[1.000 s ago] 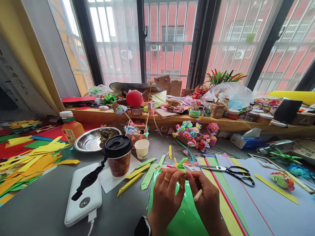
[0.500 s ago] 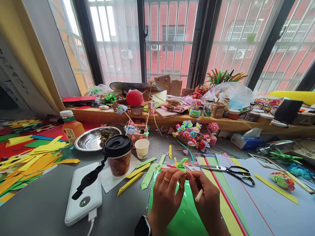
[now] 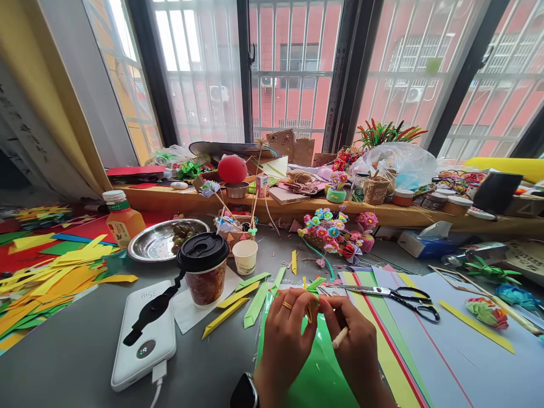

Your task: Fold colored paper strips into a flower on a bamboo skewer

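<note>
Just above a glossy green sheet [image 3: 325, 368], my left hand [image 3: 285, 326] is closed around a folded green and yellow paper piece [image 3: 315, 285], whose ends stick out past the fingers. My right hand [image 3: 356, 340] pinches at the same piece from the right, fingertips close to the left ones. A pale stick-like object [image 3: 340, 338] pokes out of the right hand's grip; its other end is hidden. Folded green strips [image 3: 256, 306] and yellow strips [image 3: 225, 317] lie left of my hands. Black-handled scissors [image 3: 399, 294] rest to the right on stacked coloured paper [image 3: 467, 351].
A lidded coffee cup [image 3: 207, 286], a paper cup [image 3: 245, 258], a metal plate [image 3: 148, 243] and a juice bottle [image 3: 123, 221] stand at left. A white power bank [image 3: 144, 334] lies nearer. Crocheted flowers [image 3: 327, 229] sit behind; paper scraps [image 3: 72, 277] spread far left.
Both hands have shifted only slightly, the right one a little leftward. The folded paper has turned between the fingers, and less of its fringe-like green end shows.
</note>
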Motion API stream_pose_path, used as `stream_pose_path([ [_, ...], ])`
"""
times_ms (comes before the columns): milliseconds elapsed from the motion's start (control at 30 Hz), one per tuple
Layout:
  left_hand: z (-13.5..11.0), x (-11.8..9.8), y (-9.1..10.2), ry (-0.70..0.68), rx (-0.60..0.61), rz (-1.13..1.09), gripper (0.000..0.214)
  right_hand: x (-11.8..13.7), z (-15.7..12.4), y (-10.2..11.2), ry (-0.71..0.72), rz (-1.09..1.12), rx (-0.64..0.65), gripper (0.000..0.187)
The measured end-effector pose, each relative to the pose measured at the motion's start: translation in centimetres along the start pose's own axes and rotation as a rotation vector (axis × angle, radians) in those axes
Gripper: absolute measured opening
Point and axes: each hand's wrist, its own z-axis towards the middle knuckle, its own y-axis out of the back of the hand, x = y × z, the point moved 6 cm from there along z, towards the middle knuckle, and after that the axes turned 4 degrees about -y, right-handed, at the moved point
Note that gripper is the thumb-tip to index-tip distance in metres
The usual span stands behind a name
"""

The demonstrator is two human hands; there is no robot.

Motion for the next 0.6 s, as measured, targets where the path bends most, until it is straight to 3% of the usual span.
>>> stream_pose_path([
  [300, 0.5, 0.8, 0.2, -0.044, 0.105, -0.033, 0.012, 0.2, 0.2, -0.7, 0.037, -0.017, 0.124, 0.025],
  [500, 0.9, 2.0, 0.6, 0.074, 0.156, -0.333, 0.008, 0.4, 1.5, -0.1, 0.168, -0.033, 0.304, 0.018],
  [600, 1.0, 2.3, 0.8, 0.134, 0.184, -0.452, 0.007, 0.3, 1.8, 0.5, 0.201, -0.025, 0.302, 0.013],
])
